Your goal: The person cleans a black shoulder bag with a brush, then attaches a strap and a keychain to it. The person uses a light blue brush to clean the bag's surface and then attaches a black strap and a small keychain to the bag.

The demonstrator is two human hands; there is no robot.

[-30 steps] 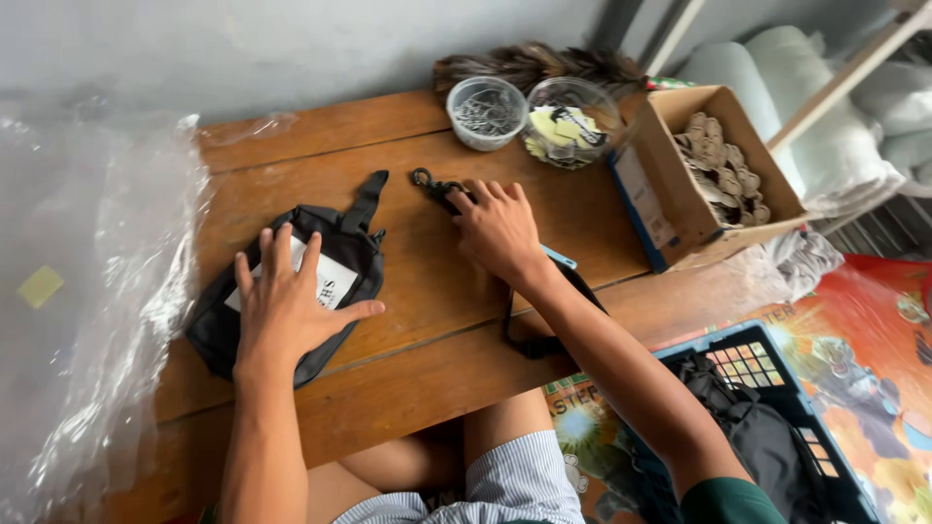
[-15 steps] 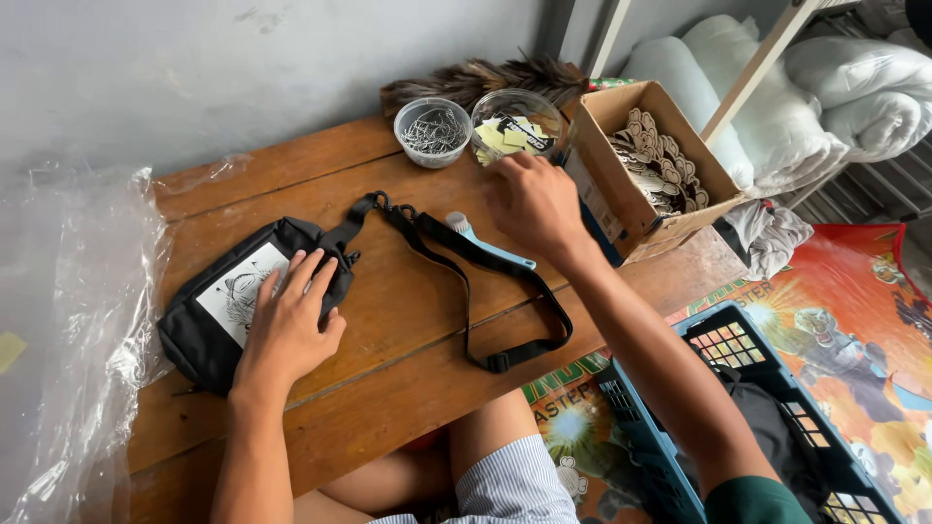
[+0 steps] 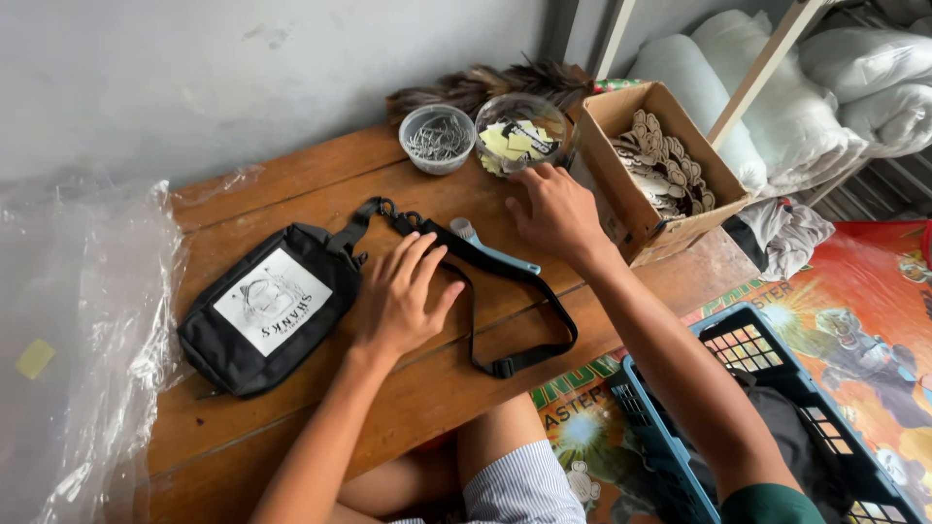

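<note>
A black waist bag (image 3: 264,309) with a white printed patch lies on the wooden table (image 3: 291,184). Its black strap (image 3: 524,320) runs right and loops back near the table's front edge. My left hand (image 3: 403,296) rests flat on the table over the strap, just right of the bag, fingers spread. My right hand (image 3: 555,209) reaches toward the clear bowl of yellow tags (image 3: 519,136), fingertips at its near rim; nothing shows in its grasp. A light blue tool (image 3: 490,247) lies across the strap between both hands.
A clear bowl of metal pins (image 3: 437,139) stands left of the tag bowl. An open cardboard box (image 3: 621,184) of brown pieces sits at the table's right end. Clear plastic sheet (image 3: 78,330) covers the left. A blue crate (image 3: 777,417) stands on the floor, right.
My left hand slid off the bag onto the strap to its right. My right hand moved from the strap's end up to the tag bowl. The strap now lies stretched out.
</note>
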